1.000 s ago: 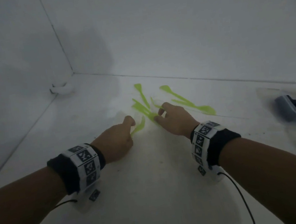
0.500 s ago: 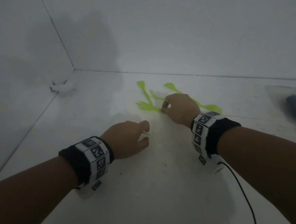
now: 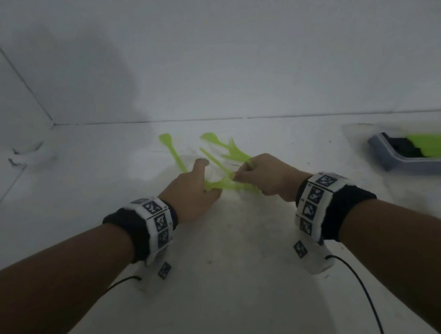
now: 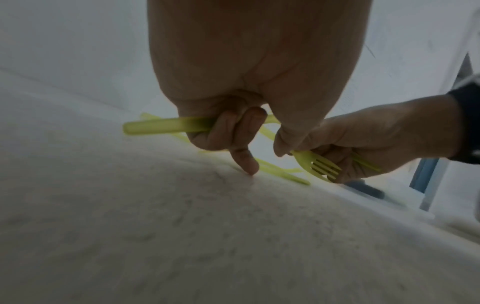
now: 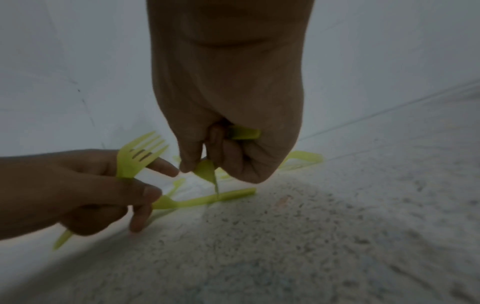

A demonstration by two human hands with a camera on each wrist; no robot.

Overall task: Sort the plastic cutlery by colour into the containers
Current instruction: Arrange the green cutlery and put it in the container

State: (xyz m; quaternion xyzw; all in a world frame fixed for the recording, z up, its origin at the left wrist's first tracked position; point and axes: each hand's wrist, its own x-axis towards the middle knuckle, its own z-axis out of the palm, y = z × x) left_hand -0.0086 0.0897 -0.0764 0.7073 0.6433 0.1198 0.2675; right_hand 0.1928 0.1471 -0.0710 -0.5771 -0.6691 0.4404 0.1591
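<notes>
Gathering green cutlery — left hand [image 4: 228, 131] gripping a fork [image 4: 315, 162], right hand [image 5: 228, 152] pinching another green piece [image 5: 206, 169]; next, carrying to the grey container [image 3: 406, 162]

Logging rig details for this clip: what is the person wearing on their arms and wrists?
Both forearms are bare, with no sleeves. Each wrist carries a black band: the left wristband and the right wristband. Over each band sit white square tiles printed with black fiducial patterns. A white block hangs under each wrist, and a thin black cable trails back from it along the white table. No gloves, rings or watch show.
</notes>
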